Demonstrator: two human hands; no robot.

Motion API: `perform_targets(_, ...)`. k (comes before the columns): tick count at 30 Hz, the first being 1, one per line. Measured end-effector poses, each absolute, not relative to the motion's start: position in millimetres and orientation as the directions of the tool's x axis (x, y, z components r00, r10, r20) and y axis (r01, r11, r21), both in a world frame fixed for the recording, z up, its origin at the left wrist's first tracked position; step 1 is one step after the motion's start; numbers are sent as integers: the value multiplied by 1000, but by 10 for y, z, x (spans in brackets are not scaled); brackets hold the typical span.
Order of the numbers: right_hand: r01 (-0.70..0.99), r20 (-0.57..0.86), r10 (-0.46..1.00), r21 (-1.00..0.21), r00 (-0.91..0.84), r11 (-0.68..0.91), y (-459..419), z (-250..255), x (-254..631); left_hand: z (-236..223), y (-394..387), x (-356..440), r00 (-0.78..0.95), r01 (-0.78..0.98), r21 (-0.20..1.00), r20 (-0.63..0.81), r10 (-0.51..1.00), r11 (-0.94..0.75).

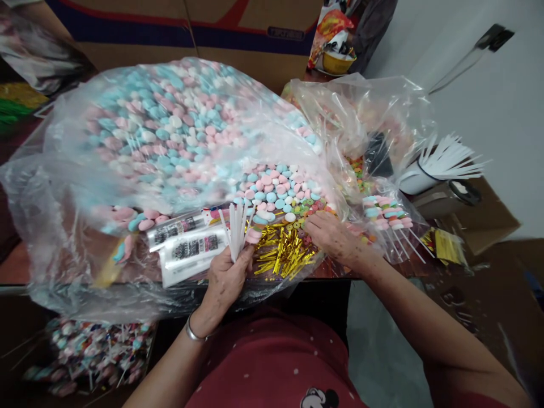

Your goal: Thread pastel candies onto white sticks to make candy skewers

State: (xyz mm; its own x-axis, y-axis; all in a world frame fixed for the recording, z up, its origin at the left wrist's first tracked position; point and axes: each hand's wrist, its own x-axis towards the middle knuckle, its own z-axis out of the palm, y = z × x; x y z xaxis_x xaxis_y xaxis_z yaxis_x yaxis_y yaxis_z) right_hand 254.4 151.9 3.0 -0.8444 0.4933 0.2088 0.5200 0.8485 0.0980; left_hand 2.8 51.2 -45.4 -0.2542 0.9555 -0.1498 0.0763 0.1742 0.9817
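My left hand [229, 277] is closed around a bunch of white lollipop sticks [238, 226]. By its thumb, a pink marshmallow [254, 235] with a bit of green sits at the end of one stick. My right hand [331, 235] reaches into a heap of small ring-shaped gummies [304, 211], its fingers bent and drawn together; whatever is at the fingertips is hidden. Between my hands lies a pile of gold twist ties [283, 252]. Loose pink, blue and white marshmallows [272, 190] are spread just beyond the gummies.
A large clear bag of marshmallows [170, 124] covers the table's left and back. White packets [193, 255] lie beside my left hand. To the right are finished marshmallow skewers [386, 212], a container of white sticks [420, 175] and another bag [361, 113]. A box of wrapped sweets [102, 351] stands below left.
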Motion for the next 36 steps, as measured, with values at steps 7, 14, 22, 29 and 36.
perform_targets(7,595,115,584,203,-803,778,1444,156,2418,-436,517,36,-255,99,980,-142,957,171)
perform_targets(14,588,102,581,214,-808,780,1489,137,2394,-360,518,45,-255,117,974,-157,954,192)
perform_targets(22,486,139,467,174,-873,857,1520,102,2442,-340,531,64,-247,73,983,-148,958,171)
perform_targets(29,652,325,678,-203,-659,731,1581,62,2412,-372,531,60,-209,49,987,-143,967,156)
perform_targets(36,56,-59,975,-997,-213,-48,1646,209,2073,-299,545,38,-72,170,982,-68,995,79)
